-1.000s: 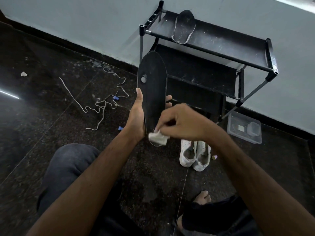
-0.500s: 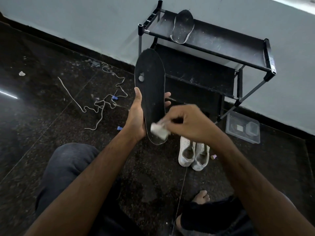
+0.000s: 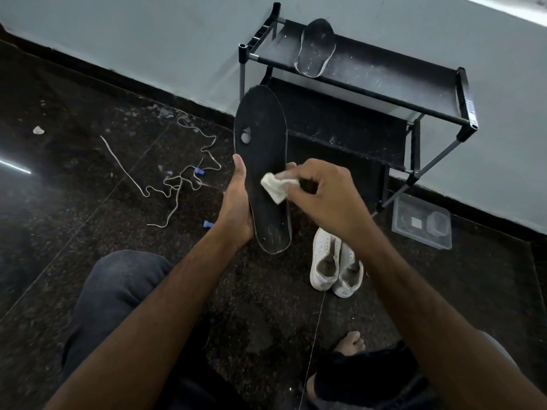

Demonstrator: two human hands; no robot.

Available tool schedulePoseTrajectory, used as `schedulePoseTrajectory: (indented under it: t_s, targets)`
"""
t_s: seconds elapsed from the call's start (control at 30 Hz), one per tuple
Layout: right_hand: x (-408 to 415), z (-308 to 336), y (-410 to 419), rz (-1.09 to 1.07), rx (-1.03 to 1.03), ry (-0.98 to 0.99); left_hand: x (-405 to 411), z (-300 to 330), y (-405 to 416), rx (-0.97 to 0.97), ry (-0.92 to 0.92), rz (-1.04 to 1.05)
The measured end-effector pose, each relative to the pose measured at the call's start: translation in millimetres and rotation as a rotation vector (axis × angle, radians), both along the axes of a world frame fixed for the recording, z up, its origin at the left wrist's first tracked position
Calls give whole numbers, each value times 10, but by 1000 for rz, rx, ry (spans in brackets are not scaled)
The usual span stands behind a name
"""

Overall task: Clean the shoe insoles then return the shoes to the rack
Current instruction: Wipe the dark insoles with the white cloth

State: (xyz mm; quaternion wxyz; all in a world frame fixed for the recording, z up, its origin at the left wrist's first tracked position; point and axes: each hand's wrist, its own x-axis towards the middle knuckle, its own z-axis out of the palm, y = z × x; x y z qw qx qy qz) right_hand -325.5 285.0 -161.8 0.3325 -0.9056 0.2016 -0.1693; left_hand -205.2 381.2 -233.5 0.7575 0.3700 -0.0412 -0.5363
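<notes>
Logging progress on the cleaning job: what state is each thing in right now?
Held insole: upright, hole near its top.
Left hand: holds held insole.
Right hand: pinches wipe against it.
Second insole: lying on rack.
Shoes: on floor, unlaced.

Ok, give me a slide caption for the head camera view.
Left hand holds a black foam insole while right hand wipes it with a white cloth.

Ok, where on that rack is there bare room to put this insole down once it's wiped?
Top shelf: bare from the other insole at its left end to the right rail. The middle shelf also looks bare. Crowded: floor by the laces and around the white shoes and clear tub.
</notes>
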Motion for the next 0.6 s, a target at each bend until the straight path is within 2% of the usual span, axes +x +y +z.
schedulePoseTrajectory:
  t_s: [0.03, 0.1, 0.17, 0.23, 0.3, 0.37, 0.43, 0.47, 0.53, 0.6]
  targets:
    - [39, -71, 41, -52, -62, -12, -3, -3, 2, -3, 5, -15]
    - [20, -209, 137, 99, -133, 78, -8, -2, 18, -2, 24, -28]
    - [-44, -162, 184, 397, -31, 285, 12, -24, 27, 32, -8, 5]
    - [-65, -1, 133, 567, 113, 432, 30, -30, 40, 16, -29, 28]
    - [-35, 138, 29, 454, 144, 283, 12, 5, 24, 4, -29, 9]
    - [63, 161, -25, 194, 63, 62, 3, -1, 15, 45, -20, 25]
    - [173, 43, 34, 5, -82, -13, 3, -7, 31, 47, -27, 45]
    - [198, -35, 94, -4, -152, 8, -3, 1, 41, 33, -27, 40]
    - [149, -147, 197, 191, -151, 153, -5, -11, 61, 17, -5, 11]
    - [46, -107, 241, 474, 9, 384, 8, -12, 72, 20, 20, 36]
